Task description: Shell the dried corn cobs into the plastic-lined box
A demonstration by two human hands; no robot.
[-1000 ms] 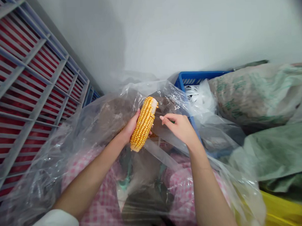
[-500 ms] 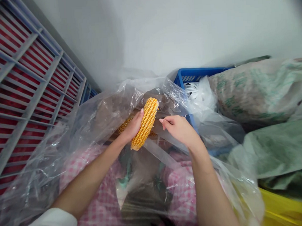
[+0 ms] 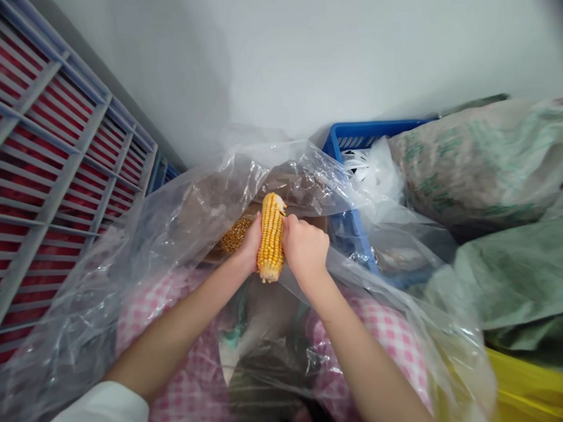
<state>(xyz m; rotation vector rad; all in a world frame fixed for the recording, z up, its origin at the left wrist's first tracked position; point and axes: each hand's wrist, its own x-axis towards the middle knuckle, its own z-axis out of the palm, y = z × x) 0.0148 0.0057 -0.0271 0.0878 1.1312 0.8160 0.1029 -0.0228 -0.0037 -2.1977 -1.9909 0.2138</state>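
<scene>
A yellow corn cob stands nearly upright between my hands, its pale tip at the top and a whitish patch showing near that end. My left hand is wrapped round its left side. Closed against the cob's upper right side is my right hand, its fingertips hidden. Below and behind, loose corn kernels lie in a pile inside a clear plastic sheet that spreads around my arms and over my lap.
A grey crate with red behind its slats rises at the left. On the right are a blue basket holding a white plastic bag, a stuffed sack, green cloth and something yellow. A pale wall stands ahead.
My right hand has moved left from beside the cob and now presses against it. The cob has turned more upright in my left hand.
</scene>
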